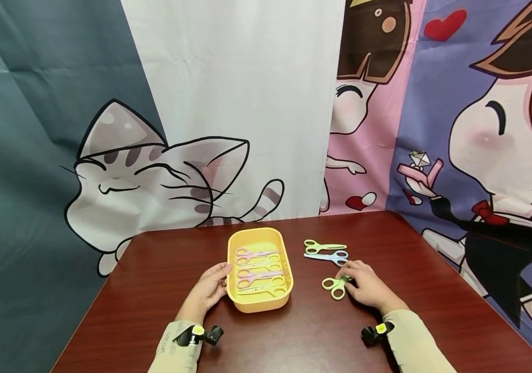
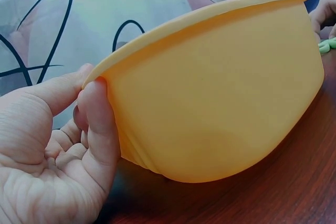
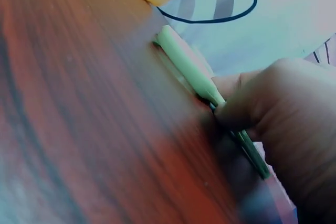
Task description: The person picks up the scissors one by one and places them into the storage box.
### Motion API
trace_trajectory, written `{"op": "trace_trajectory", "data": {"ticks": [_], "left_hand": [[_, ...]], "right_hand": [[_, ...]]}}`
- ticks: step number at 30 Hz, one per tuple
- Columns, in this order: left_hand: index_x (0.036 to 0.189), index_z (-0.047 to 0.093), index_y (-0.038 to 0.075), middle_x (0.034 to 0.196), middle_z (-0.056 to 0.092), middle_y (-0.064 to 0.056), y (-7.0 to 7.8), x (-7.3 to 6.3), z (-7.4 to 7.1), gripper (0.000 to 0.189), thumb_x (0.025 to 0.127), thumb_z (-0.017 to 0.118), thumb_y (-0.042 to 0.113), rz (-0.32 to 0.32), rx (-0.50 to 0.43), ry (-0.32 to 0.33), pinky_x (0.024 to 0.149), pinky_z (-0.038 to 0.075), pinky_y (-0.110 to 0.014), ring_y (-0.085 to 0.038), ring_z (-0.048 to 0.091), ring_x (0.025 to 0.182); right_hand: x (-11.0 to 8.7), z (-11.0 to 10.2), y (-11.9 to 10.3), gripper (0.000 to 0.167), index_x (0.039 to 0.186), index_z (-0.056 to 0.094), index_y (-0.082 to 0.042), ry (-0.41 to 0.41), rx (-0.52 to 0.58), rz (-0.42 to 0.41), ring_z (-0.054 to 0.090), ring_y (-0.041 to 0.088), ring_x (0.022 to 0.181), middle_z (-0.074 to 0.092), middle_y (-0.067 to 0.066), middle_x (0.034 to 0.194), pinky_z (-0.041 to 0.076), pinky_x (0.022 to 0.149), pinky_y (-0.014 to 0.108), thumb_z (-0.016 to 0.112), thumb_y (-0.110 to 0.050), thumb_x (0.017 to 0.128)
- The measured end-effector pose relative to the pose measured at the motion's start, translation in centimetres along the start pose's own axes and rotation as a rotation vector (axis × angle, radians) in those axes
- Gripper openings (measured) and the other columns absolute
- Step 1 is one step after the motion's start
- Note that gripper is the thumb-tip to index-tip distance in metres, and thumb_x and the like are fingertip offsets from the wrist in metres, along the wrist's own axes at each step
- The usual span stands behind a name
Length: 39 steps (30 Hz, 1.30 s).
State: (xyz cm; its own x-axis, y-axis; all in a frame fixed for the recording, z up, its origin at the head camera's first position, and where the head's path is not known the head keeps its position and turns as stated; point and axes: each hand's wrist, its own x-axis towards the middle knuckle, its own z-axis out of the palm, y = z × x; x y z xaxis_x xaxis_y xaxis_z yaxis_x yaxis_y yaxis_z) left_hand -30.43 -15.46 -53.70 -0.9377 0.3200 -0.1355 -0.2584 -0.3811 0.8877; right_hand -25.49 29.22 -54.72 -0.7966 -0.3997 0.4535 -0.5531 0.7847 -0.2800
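A yellow plastic tray (image 1: 262, 306) stands left of centre on the table, with several pink and yellow scissors (image 1: 260, 274) laid crosswise inside. My left hand (image 1: 211, 287) pinches the tray's left rim between thumb and fingers; the left wrist view shows the tray's outer wall (image 2: 220, 98) slanting up from the tabletop. To the right, my right hand (image 1: 365, 284) pinches light green scissors (image 1: 338, 286) around the blades, handle loops pointing toward the tray. In the right wrist view, the green handle (image 3: 184, 66) appears close over the wood, and the fingers hide part of the blades.
Blue scissors (image 1: 324, 257) and yellow-green scissors (image 1: 326, 247) lie on the table (image 1: 293, 336) just beyond my right hand. A printed cartoon curtain (image 1: 247, 103) hangs behind the table's far edge.
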Motion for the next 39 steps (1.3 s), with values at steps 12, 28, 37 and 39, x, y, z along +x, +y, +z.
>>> {"op": "trace_trajectory", "data": {"ticks": [12, 28, 37, 39], "left_hand": [[0.098, 0.057, 0.011, 0.077, 0.057, 0.001, 0.2, -0.1, -0.1, 0.010, 0.106, 0.052, 0.010, -0.008, -0.023, -0.001, 0.049, 0.046, -0.016, -0.003, 0.051, 0.058], [0.102, 0.056, 0.008, 0.081, 0.061, 0.000, 0.2, -0.2, 0.2, 0.006, 0.106, 0.052, 0.010, -0.024, -0.039, -0.020, 0.050, 0.048, -0.017, -0.004, 0.053, 0.059], [0.104, 0.055, 0.006, 0.080, 0.061, -0.001, 0.5, -0.1, 0.3, 0.005, 0.106, 0.052, 0.010, -0.027, -0.034, -0.020, 0.050, 0.049, -0.017, -0.004, 0.054, 0.059], [0.105, 0.054, 0.005, 0.081, 0.062, -0.001, 0.5, -0.1, 0.3, 0.005, 0.106, 0.052, 0.010, -0.029, -0.035, -0.020, 0.051, 0.049, -0.017, -0.004, 0.055, 0.059]], "right_hand": [[0.7, 1.0, -1.3, 0.029, 0.097, 0.064, -0.018, -0.002, 0.033, 0.001, 0.052, 0.025, 0.097, 0.058, -0.004, 0.101, 0.041, 0.083, 0.047, 0.076, 0.003, 0.081], [6.0, 0.5, -5.1, 0.022, 0.107, 0.062, -0.008, 0.079, 0.224, -0.035, 0.053, 0.027, 0.103, 0.060, 0.003, 0.107, 0.043, 0.091, 0.047, 0.070, 0.003, 0.090], [11.3, 0.4, -10.2, 0.014, 0.108, 0.064, -0.011, -0.001, 0.228, 0.032, 0.049, 0.026, 0.101, 0.060, 0.002, 0.104, 0.038, 0.089, 0.045, 0.067, -0.005, 0.095], [12.3, 0.6, -11.3, 0.014, 0.109, 0.064, -0.010, -0.017, 0.201, 0.024, 0.049, 0.028, 0.104, 0.061, 0.004, 0.106, 0.038, 0.089, 0.047, 0.067, -0.006, 0.096]]}}
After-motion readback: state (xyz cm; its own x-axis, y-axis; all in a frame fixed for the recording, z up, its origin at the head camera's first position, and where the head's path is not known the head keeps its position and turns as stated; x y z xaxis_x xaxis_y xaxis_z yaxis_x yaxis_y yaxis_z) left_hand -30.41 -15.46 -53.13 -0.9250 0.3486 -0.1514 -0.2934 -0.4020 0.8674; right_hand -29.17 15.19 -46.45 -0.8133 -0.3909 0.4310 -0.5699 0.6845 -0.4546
